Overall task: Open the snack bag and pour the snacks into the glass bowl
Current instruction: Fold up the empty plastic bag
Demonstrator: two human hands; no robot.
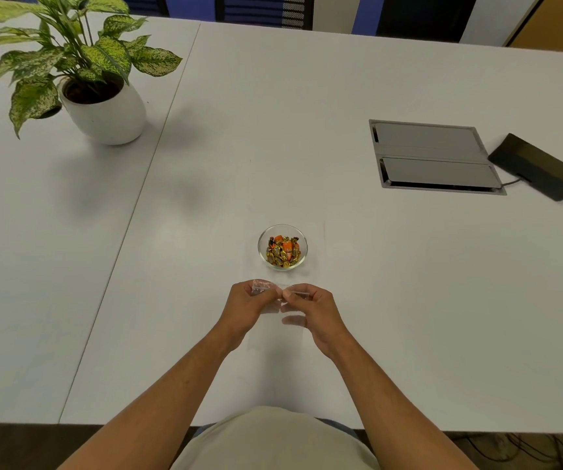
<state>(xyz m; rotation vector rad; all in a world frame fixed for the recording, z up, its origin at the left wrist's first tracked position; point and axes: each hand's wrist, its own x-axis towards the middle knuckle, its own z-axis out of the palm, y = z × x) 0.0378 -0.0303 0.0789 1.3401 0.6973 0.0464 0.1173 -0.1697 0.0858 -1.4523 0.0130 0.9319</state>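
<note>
The clear snack bag (275, 301) is stretched sideways between two hands, its long side running left to right, just above the table and close to the person's body. The left hand (251, 305) pinches the bag's left top corner, and the right hand (310, 308) pinches the top edge beside it, fingers curled shut on the thin plastic. The bag looks empty. Just past the hands sits the small glass bowl (282, 228), full of gold and orange wrapped candies (283, 250). The white table (273, 130) is wide and mostly bare around the bowl. A potted plant (104, 106) stands far off to the left, and a grey cable hatch (432, 156) with a black box (534, 166) lies far off to the right.
</note>
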